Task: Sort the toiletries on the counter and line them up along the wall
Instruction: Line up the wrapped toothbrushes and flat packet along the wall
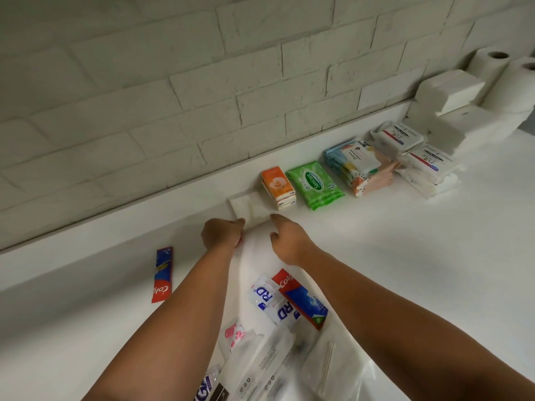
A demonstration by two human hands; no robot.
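A flat white tissue packet (248, 209) lies on the white counter (405, 256) against the ledge under the brick wall, just left of a stack of orange tissue packs (278, 187). My left hand (222, 234) has its fingers curled at the packet's near left corner, thumb on its edge. My right hand (286, 240) touches the near right corner with an extended index finger. To the right, along the wall, stand green Sanicare wipes (314, 183), a stack of colourful packs (359, 166) and Dove packs (404, 137).
White napkin stacks (445, 94) and paper rolls (492, 68) stand at the far right. One Colgate box (162, 274) lies at the left. Under my arms lie another Colgate box (302, 298), blue-and-white sachets (267, 299), a pink-spotted packet (236, 334) and clear bags (275, 369).
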